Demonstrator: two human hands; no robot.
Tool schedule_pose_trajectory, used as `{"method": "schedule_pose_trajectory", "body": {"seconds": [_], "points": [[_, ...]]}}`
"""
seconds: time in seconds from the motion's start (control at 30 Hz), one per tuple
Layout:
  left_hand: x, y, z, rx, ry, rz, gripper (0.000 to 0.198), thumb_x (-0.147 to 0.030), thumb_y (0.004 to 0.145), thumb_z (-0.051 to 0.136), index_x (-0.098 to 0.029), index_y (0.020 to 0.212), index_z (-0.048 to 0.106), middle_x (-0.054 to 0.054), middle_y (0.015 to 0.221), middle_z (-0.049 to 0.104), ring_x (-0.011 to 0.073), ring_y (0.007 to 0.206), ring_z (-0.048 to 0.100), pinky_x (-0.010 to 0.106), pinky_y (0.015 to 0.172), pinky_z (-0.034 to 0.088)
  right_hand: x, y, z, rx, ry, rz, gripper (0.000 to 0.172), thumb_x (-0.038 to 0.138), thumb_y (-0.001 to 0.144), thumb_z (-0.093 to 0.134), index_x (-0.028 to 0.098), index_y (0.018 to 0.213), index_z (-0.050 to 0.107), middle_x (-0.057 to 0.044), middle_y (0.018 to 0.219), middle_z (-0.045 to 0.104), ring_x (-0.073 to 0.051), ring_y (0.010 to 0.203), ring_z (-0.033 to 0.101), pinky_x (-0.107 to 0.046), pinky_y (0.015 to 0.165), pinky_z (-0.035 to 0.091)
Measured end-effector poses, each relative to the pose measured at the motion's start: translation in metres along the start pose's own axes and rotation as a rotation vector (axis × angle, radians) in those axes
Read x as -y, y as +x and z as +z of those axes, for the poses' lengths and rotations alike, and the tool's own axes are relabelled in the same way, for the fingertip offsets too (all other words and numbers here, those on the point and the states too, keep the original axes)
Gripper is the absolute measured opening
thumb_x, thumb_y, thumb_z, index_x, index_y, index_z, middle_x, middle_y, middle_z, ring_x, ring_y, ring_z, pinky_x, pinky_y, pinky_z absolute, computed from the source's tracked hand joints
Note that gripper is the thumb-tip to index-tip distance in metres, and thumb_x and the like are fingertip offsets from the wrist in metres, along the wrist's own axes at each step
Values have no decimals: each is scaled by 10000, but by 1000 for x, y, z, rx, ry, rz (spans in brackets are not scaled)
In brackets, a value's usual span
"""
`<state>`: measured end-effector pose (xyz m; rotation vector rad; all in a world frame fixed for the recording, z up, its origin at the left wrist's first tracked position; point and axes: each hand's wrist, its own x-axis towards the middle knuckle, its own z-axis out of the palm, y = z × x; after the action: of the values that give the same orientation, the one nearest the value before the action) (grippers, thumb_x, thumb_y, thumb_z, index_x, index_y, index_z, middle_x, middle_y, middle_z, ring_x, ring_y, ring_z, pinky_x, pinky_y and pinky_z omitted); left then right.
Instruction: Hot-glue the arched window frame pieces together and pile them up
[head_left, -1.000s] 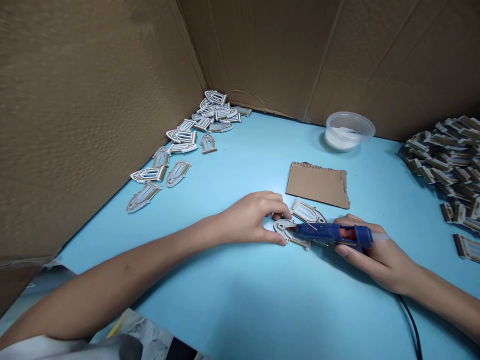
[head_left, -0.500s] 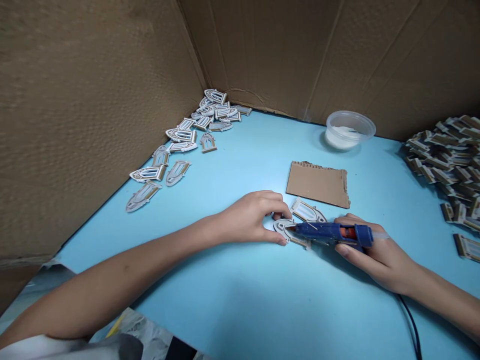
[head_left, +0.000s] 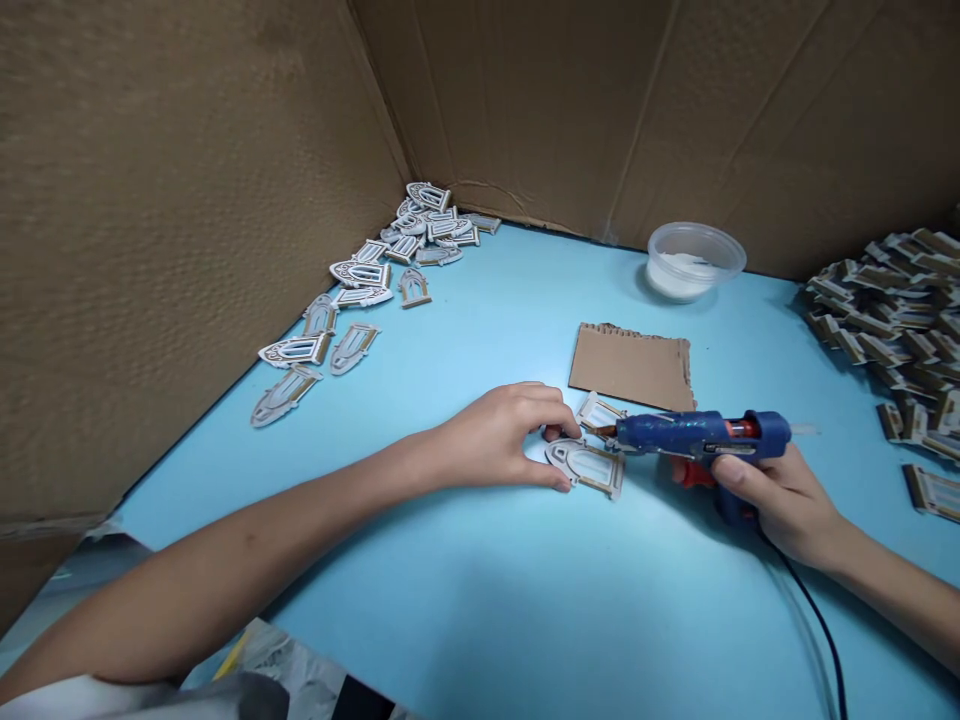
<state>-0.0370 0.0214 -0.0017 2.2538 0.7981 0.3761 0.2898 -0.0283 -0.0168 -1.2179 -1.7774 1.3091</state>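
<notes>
My left hand [head_left: 517,435] rests on the table, thumb and fingers closed around the rounded end of a small arched window-frame piece [head_left: 589,466] that lies flat. In my right hand [head_left: 791,505] is a blue hot glue gun [head_left: 671,433], gripped by its handle, with a finger by the red trigger. Its nozzle points left, just above the far edge of the held piece, and a clear glue stick pokes out at the back. Behind lies a second arched piece [head_left: 591,410], partly hidden by the gun.
A brown cardboard scrap [head_left: 631,365] lies behind the pieces, and a clear plastic tub [head_left: 694,262] with white contents stands farther back. Loose arched pieces [head_left: 360,272] spread along the left wall; a big pile [head_left: 900,320] fills the right. The gun's black cord [head_left: 814,605] trails forward. Cardboard walls [head_left: 540,110] enclose the table.
The glue gun has lifted off the held piece and shifted right and back, turning so its handle and trigger show. My left hand has stayed on the piece.
</notes>
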Motion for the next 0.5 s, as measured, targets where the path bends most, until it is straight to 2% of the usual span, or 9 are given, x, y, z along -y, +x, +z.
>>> {"method": "schedule_pose_trajectory", "body": {"seconds": [0.17,0.5], "points": [[0,0,0,-3,-13,7,446,-469,808,869,-187,1125,732,21,973,680,150,944,619,268,874,443,16,4,3,160,-231,-71,341,489,1031,582,187,955,723,-36,787,688,-188,691,619,-286,639,504],[-1,-1,-1,-7,-9,17,447,-475,810,867,-184,1121,732,22,963,669,150,930,612,263,853,441,13,5,2,232,-367,-135,229,385,1041,560,190,967,656,-57,918,671,-194,764,618,-301,689,497]]}}
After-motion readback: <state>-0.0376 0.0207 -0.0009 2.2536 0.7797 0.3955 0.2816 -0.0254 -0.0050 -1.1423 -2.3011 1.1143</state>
